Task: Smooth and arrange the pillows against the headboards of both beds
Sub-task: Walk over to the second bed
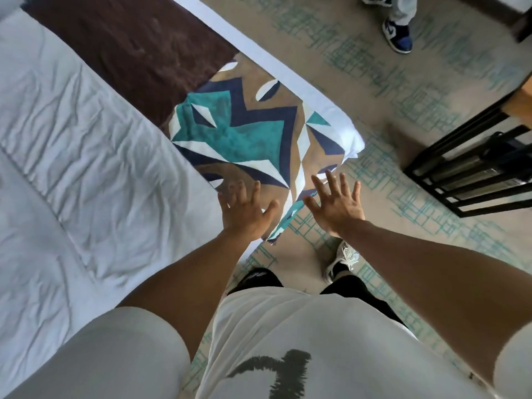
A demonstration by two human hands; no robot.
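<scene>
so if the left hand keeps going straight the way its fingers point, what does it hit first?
Most likely the patterned bed runner. The left hand is open with fingers spread, pointing at the runner's near edge at the bed corner. Whether the fingertips already touch it can't be told from this one view.

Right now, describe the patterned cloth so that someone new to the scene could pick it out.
Find the bed with its rumpled white cover. Across its end lies a cloth, draping over the corner just beyond the left hand. Only it has teal, navy, white and tan shapes; the band beside it is plain brown.
</scene>
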